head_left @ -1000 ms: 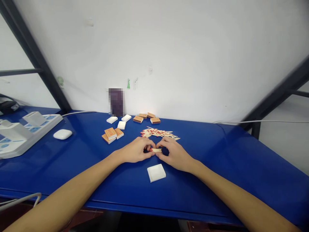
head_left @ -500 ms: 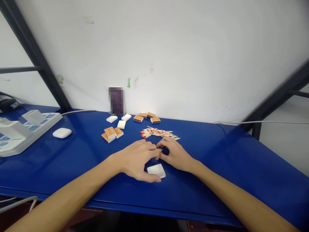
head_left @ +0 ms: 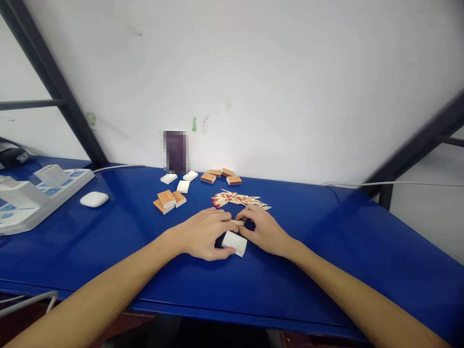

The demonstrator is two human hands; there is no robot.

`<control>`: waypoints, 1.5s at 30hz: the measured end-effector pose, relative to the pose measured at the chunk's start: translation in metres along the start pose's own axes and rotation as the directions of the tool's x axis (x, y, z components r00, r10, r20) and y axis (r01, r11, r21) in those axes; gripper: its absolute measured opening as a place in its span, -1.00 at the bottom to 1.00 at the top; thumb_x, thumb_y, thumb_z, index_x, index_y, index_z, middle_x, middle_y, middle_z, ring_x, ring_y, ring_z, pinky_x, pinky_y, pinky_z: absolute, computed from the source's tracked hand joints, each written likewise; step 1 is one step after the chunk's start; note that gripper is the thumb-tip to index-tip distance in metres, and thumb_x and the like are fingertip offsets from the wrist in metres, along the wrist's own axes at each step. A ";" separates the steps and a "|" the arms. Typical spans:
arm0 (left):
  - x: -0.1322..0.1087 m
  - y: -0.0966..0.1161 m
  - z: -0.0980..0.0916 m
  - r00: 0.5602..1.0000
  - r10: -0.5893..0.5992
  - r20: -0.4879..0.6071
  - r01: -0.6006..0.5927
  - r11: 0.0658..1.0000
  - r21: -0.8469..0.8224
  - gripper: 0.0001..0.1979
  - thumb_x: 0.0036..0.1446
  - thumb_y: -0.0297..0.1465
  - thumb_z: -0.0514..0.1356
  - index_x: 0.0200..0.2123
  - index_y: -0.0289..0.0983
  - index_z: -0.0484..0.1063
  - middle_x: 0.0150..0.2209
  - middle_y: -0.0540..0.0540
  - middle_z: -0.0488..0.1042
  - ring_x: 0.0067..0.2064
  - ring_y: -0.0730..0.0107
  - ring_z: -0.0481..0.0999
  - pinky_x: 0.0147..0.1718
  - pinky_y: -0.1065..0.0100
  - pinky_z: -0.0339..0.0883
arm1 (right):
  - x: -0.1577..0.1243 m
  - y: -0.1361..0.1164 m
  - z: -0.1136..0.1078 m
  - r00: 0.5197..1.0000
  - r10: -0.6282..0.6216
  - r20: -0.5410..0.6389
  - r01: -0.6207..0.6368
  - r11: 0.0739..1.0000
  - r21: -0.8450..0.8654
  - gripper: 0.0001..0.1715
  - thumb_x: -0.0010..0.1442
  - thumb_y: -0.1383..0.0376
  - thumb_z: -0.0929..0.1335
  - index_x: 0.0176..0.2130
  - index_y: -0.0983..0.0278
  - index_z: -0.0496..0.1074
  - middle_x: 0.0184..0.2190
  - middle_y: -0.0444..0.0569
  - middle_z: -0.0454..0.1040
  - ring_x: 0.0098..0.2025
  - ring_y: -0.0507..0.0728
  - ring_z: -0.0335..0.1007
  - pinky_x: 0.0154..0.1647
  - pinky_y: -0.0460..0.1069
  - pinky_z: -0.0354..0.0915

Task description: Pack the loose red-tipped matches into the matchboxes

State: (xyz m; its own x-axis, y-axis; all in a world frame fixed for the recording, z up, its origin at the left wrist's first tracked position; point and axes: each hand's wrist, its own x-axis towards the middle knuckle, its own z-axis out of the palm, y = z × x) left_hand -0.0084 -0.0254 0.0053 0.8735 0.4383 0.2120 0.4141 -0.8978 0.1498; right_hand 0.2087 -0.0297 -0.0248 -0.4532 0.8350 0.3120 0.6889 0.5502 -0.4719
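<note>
Matches [head_left: 238, 222] are mostly hiding inside the right hand [head_left: 264, 231], which is pinching them tight. Left hand [head_left: 203, 235] is curling around the tilted white tray [head_left: 235, 244] at its 3 o'clock, on the blue table [head_left: 326, 270], white wall [head_left: 290, 87] looming behind.

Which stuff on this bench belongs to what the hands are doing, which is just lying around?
In use: left hand gripping the white cardboard matchbox tray; right hand pinching a small bundle of red-tipped wooden matches; loose match pile; orange cardboard matchbox sleeves; spare white trays.
Lying about: white oval earbud case; white multi-socket power strip; pale cable by the wall.
</note>
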 end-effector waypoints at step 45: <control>0.008 -0.022 0.017 0.958 -0.273 -0.085 0.259 0.954 -0.149 -0.69 0.29 -0.18 0.08 -0.05 -0.19 0.48 -0.31 -0.03 0.40 -0.32 0.39 0.40 -0.38 0.40 0.20 | 0.003 0.008 0.000 1.000 -0.002 -0.011 0.002 1.000 0.004 -0.89 0.24 0.25 0.35 -0.26 0.24 0.46 -0.32 -0.05 0.43 -0.23 0.12 0.33 -0.22 0.02 0.25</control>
State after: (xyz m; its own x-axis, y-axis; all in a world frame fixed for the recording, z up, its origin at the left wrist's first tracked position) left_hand -0.0056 -0.0029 -0.0129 0.7020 0.6689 0.2443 0.5832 -0.7369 0.3418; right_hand 0.2123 -0.0225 -0.0278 -0.4480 0.8340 0.3221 0.6860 0.5517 -0.4743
